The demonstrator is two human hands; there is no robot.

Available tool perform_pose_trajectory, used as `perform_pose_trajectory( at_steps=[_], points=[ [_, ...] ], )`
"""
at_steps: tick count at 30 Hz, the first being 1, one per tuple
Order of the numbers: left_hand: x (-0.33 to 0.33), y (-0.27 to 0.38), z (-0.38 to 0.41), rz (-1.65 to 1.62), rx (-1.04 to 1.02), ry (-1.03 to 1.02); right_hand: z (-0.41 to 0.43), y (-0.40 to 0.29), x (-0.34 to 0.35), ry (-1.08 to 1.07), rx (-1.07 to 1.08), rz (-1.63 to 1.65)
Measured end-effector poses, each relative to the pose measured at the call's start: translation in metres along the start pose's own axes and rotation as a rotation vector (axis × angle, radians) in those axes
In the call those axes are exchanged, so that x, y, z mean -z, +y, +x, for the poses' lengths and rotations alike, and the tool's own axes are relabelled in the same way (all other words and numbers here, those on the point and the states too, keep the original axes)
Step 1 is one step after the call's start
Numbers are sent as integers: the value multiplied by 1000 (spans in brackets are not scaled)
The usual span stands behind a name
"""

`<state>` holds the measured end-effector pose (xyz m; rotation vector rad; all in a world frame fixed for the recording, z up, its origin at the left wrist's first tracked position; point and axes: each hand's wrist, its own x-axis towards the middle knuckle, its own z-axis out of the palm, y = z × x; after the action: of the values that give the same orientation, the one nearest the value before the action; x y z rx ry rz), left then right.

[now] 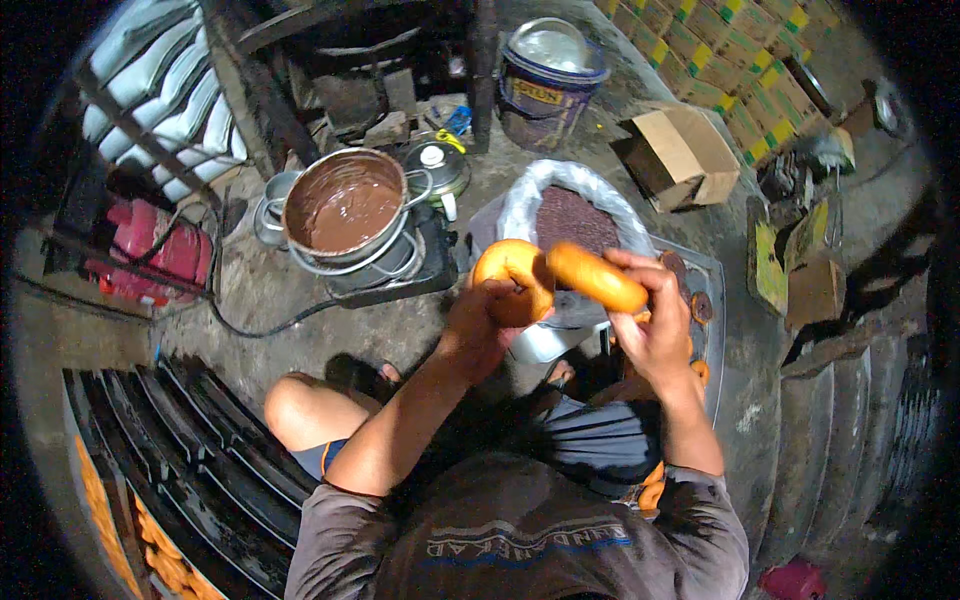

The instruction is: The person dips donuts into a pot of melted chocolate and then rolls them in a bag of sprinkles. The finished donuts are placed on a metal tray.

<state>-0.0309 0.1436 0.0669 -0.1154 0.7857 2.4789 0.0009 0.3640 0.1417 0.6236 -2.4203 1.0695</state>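
My left hand (487, 322) holds a plain ring doughnut (504, 261), its hole showing upward. In my right hand (654, 319) is a second ring doughnut (596, 276), tilted on edge and blurred. The two doughnuts are very close together; whether they touch I cannot tell. Just beyond them stands a bag-lined container (517, 202) full of dark brown sprinkles (574, 217). Left of my hands, a pot (285, 206) holds melted chocolate (352, 217). By my right forearm, a metal tray (712, 300) carries chocolate-topped doughnuts (701, 307) and plain ones, partly hidden by my arm.
The pot rests over another pan on a stove (442, 270), with a hose running left to a pink gas cylinder (165, 240). A lidded pot (439, 172), a paint bucket (547, 97) and an open cardboard box (686, 157) stand behind. Black racks (202, 465) with more doughnuts sit lower left.
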Motion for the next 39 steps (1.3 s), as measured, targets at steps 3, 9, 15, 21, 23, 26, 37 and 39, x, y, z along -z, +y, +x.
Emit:
perform_pose_trajectory(
  at_steps=[3,9,15,21,23,26,37,39],
  points=[
    [6,23,-24,-320,-99,-133,25,-15,-65,-157,154,-44],
    [73,53,-61,98,-388,72,64,-48,-141,-544,-253,430],
    [103,93,-88,40,-503,235,127,-68,-207,-902,-202,534],
    [130,92,-96,-263,-605,730,214,-27,-320,-789,329,69],
    [135,91,-95,-312,-621,737,230,4,-368,-883,273,-305],
    [138,100,-98,-351,-682,656,234,27,-433,-1039,287,-546],
    [137,118,-109,-355,-650,680,226,47,-467,-1019,224,-330],
    [138,118,-108,-346,-677,714,237,42,-444,-1046,55,-43]
  ],
)
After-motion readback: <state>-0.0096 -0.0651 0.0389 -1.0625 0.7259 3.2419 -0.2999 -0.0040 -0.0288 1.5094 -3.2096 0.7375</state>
